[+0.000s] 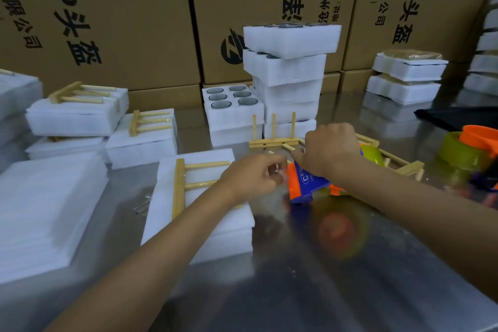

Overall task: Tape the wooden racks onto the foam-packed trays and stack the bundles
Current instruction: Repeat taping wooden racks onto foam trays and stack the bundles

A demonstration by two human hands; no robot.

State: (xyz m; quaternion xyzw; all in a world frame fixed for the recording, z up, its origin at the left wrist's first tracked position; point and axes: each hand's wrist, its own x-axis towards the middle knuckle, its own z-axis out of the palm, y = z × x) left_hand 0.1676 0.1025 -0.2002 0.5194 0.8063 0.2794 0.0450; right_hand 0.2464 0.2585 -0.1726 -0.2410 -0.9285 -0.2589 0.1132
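Note:
A white foam-packed tray (204,226) lies on the steel table in front of me, with a wooden rack (179,186) flat on top. My left hand (253,178) hovers over the tray's right end and pinches the free end of clear tape. My right hand (330,149) grips an orange and blue tape dispenser (305,183) just right of the tray. Taped bundles (78,112) lie stacked at the left. Loose wooden racks (275,140) lie behind my hands.
A tall pile of foam trays (289,75) stands behind the work spot, and an open tray with glass rims (231,101) sits beside it. Flat foam sheets (45,213) lie at the left. Another tape roll (463,153) is at the right. Cardboard boxes (121,8) wall the back.

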